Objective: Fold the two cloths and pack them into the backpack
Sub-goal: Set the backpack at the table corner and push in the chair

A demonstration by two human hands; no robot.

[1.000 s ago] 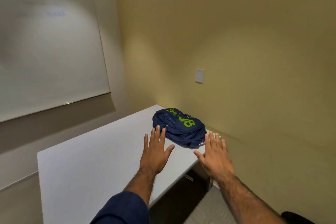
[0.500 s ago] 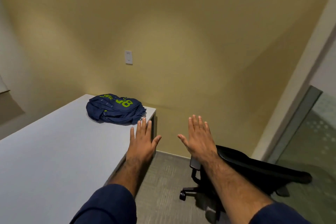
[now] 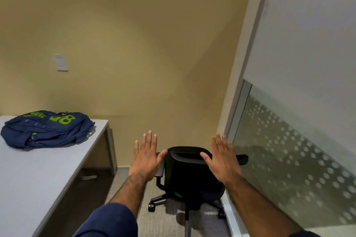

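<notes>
A navy backpack (image 3: 46, 129) with green lettering lies flat at the far corner of the white table (image 3: 28, 175), on the left of the view. My left hand (image 3: 146, 158) and my right hand (image 3: 221, 159) are held out in the air in front of me, fingers straight and spread, palms down, holding nothing. Both hover over a black office chair (image 3: 189, 175), well to the right of the backpack. No cloth shows anywhere in the view.
The black office chair stands on grey carpet between the table's right end and a frosted glass partition (image 3: 300, 121) on the right. A beige wall with a white switch plate (image 3: 60, 62) closes the back.
The view has swung to the right: the backpack and table slid to the left edge, and the chair and glass partition came into view. Both hands stayed flat and empty.
</notes>
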